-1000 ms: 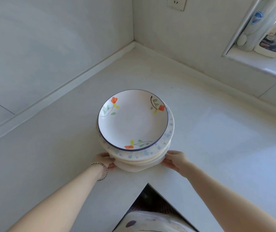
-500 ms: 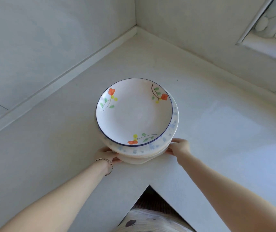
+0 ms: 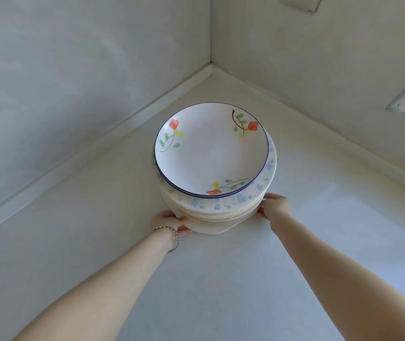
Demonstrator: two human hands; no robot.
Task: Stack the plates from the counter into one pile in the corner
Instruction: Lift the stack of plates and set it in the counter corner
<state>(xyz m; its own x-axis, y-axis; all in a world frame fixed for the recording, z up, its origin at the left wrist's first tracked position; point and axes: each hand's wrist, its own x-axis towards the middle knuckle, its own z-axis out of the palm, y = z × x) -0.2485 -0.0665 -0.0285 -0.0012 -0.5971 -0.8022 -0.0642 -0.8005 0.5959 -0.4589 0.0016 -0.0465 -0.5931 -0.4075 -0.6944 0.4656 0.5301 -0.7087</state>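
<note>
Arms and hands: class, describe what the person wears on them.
The left forearm and right forearm are bare, no sleeves in view. A thin dark-and-light bracelet circles the left wrist. No rings or watch show on the left hand or right hand.

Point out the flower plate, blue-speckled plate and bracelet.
flower plate (image 3: pixel 211 153), head view, bare centre
blue-speckled plate (image 3: pixel 243 198), head view, near rim
bracelet (image 3: pixel 166 227), head view, strand on left wrist
</note>
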